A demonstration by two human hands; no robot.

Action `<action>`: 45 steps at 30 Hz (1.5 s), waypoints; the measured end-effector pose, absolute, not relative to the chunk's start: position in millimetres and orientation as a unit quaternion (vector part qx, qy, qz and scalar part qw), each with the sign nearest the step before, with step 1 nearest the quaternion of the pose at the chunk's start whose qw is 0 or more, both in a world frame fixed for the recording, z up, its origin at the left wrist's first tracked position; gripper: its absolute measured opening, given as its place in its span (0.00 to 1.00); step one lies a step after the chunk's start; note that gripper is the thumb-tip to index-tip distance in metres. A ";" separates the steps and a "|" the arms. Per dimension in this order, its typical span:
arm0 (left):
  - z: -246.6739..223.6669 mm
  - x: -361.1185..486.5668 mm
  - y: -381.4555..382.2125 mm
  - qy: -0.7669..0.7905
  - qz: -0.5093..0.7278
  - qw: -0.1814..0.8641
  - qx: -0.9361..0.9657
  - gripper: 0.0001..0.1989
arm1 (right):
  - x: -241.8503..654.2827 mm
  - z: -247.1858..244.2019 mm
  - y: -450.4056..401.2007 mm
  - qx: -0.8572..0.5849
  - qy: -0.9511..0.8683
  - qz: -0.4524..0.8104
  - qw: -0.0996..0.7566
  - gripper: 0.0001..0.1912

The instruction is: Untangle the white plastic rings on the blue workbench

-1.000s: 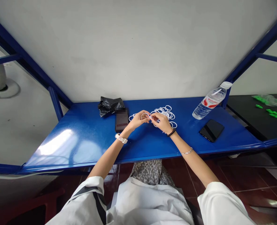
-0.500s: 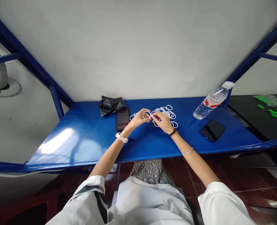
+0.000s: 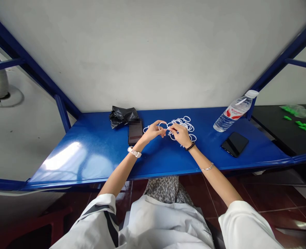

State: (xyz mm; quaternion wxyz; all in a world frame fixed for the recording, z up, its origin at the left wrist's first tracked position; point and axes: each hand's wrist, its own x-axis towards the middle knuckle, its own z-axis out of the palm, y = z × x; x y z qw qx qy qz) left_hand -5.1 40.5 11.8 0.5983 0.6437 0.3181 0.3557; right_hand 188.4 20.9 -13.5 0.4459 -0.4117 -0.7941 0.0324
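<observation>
A thin white loop is held up between my two hands over the table. My left hand has its fingers curled round the loop's left side. Closed in a pinch, my right hand grips the loop's right end with thumb and forefinger. Under and behind the right hand lies a pile of similar white loops, partly hidden by it. Another white loop shows just left of my left hand.
A phone and a crumpled black plastic bag lie on the blue table at left. To the right are a water bottle and another phone. Green pieces lie on a black table beyond.
My left thumb has drawn back a little from the right fingertips, leaving a small gap. The right hand has shifted very slightly; the pile looks the same.
</observation>
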 end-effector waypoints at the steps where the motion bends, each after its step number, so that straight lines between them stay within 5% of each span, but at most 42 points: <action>1: 11.2 -5.1 40.9 0.318 0.357 0.598 0.644 0.26 | 188.4 -13.7 21.1 -0.412 -0.794 0.030 0.446 0.17; 45: 15.3 -6.3 43.5 0.352 0.396 0.586 0.613 0.21 | 188.0 -13.6 19.1 -0.421 -0.789 0.076 0.441 0.08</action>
